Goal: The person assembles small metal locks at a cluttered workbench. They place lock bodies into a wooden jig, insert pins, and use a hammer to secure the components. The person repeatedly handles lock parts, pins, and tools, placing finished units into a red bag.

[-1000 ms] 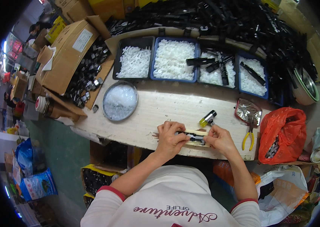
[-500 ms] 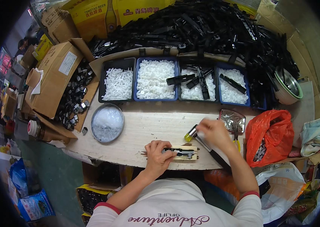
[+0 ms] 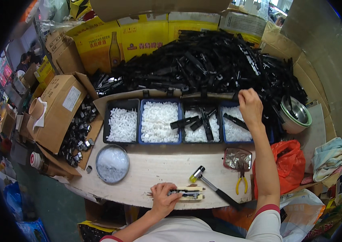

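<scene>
Black part (image 3: pixel 194 197) lies lengthwise in a cream fixture (image 3: pixel 195 188) at the lower centre of the frame, near the front edge of the worktop (image 3: pixel 159 161). The left hand (image 3: pixel 163 198) has its grip closed around the left end of that fixture, the thumb lying over the part. The right hand (image 3: pixel 251 107) is well apart from it, at the right of the frame above the last of four bins and in front of a heap of black pieces (image 3: pixel 203 64); its fingers are curled, but I cannot tell whether that grip has anything in it.

Judging by this, the piece is partway along: it is set in the fixture and not yet taken out, while its finer fitting is too small to make out. A hammer (image 3: pixel 222 195) lies unheld just right of the fixture, and yellow-handled pliers (image 3: pixel 242 176) rest farther right, untouched. Much stock seems to remain, since white pieces (image 3: pixel 161 121) fill the bins across the centre. Whether the heaped black pieces are finished or waiting cannot be told.
</scene>
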A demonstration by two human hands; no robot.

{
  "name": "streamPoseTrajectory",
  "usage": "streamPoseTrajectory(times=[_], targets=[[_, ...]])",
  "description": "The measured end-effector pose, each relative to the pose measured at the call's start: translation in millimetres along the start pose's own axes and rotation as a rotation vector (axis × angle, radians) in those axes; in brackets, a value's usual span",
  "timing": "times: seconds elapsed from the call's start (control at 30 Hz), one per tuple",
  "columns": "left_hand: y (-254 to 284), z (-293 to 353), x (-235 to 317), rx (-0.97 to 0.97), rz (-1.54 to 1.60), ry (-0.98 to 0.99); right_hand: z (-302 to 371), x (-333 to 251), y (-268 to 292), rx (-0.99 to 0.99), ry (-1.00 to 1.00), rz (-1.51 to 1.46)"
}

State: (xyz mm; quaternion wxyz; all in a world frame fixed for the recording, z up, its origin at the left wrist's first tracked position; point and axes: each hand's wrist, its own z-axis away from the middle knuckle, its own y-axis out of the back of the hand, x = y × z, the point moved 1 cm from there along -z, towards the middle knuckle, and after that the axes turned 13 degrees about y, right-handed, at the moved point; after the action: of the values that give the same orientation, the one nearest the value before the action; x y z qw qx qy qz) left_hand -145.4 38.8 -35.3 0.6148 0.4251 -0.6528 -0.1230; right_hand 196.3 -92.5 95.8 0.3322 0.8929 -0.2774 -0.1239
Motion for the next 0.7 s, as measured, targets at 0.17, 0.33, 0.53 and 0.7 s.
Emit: streamPoseTrajectory(times=[0.17, 0.33, 0.53, 0.7], targets=[[-1, 1, -3, -0.007, -0.022, -0.011, -80, 29, -13, 0.121, 0.008, 0.388], [-1, 2, -3, 0.002, -0.014, -0.007, -113, 67, -26, -0.222, -0.313, 0.453], [-1, 2, -4, -0.061, 0.023, 0.034, -108, 78, -3, -0.281, -0.312, -0.398], [0, 2, -3, 0.003, -0.003, -0.011, -83, 16, 23, -0.347, -0.252, -0.629]])
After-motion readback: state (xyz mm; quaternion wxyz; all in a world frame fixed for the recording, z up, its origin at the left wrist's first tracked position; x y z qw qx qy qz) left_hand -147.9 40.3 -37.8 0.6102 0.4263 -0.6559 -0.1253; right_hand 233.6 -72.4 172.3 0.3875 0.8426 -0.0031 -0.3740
